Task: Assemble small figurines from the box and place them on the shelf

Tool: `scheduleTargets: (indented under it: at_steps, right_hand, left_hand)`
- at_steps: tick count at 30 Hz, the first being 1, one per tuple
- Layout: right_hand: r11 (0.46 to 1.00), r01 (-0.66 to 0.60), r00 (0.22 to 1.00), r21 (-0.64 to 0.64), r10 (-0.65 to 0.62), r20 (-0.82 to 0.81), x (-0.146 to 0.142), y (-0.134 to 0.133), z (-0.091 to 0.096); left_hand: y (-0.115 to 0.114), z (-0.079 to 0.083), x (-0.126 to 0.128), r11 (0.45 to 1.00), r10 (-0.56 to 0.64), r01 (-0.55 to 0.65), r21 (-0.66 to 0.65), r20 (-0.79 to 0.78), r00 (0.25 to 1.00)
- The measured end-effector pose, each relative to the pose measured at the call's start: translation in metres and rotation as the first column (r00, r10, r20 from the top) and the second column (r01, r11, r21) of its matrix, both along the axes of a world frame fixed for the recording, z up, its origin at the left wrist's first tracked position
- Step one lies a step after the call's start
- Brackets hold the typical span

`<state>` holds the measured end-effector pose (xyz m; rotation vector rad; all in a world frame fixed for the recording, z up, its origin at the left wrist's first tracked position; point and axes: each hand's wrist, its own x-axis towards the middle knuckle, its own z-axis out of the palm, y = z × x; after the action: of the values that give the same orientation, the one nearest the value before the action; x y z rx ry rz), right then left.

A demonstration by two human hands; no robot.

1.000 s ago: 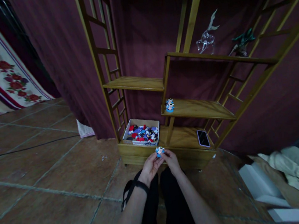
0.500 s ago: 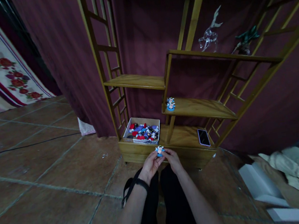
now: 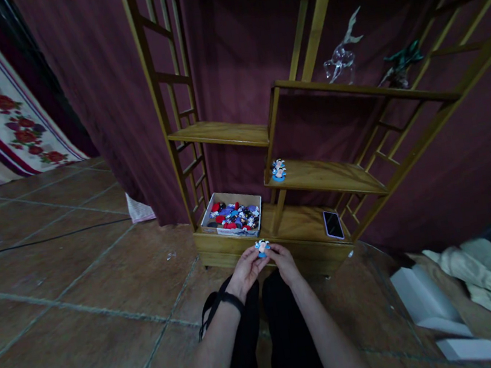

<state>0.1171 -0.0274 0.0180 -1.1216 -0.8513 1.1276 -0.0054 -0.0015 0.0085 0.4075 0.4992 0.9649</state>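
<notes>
Between my two hands is a small toy figurine [image 3: 262,247] in blue, white and black with a pinkish middle and a blue base. My left hand [image 3: 247,267] pinches it from the left, and my right hand [image 3: 283,258] grips its right side with the fingertips. Just beyond my hands, a shallow open cardboard box [image 3: 259,231] of red, purple, black and white figurines sits on the bottom board of the wooden shelf unit. Similar blue and white figurines [image 3: 278,170] stand at the left end of the middle right shelf [image 3: 327,177].
A phone [image 3: 333,224] lies on the bottom board at right. Higher up stand a clear glass deer [image 3: 341,61] and a dark green ornament [image 3: 402,64]. White boxes [image 3: 426,301] and cloth [image 3: 472,274] lie on the floor at right. A cable [image 3: 52,238] crosses the tiles at left.
The view has shifted very slightly. Both hands keep the same hold on the figurine.
</notes>
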Motion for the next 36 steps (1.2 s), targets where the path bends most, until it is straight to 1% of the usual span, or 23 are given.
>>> scheduleTargets:
  at_steps: [13,20,28,36]
  right_hand:
    - [1.0,-0.011,1.0,0.009,0.011,0.011,0.0008,0.0005,0.0015]
    - [1.0,-0.01,0.999,0.013,0.011,-0.041,0.0003,0.0006,0.0004]
    - [0.999,-0.038,0.999,-0.039,0.037,-0.022,0.0016,0.0011,0.0039]
    - [0.999,-0.02,1.0,-0.038,0.02,-0.006,0.0035,0.0045,-0.0045]
  left_hand:
    - [0.0024,0.0013,0.0013,1.0,0.0,-0.002,-0.03,-0.054,0.999]
    - [0.005,0.0,0.0033,0.998,0.03,-0.031,-0.056,-0.028,0.999]
    - [0.0069,-0.002,0.0034,0.997,0.019,-0.023,-0.07,-0.055,0.998]
    - [0.0087,-0.0031,0.0047,0.998,0.002,-0.006,-0.061,-0.069,0.998]
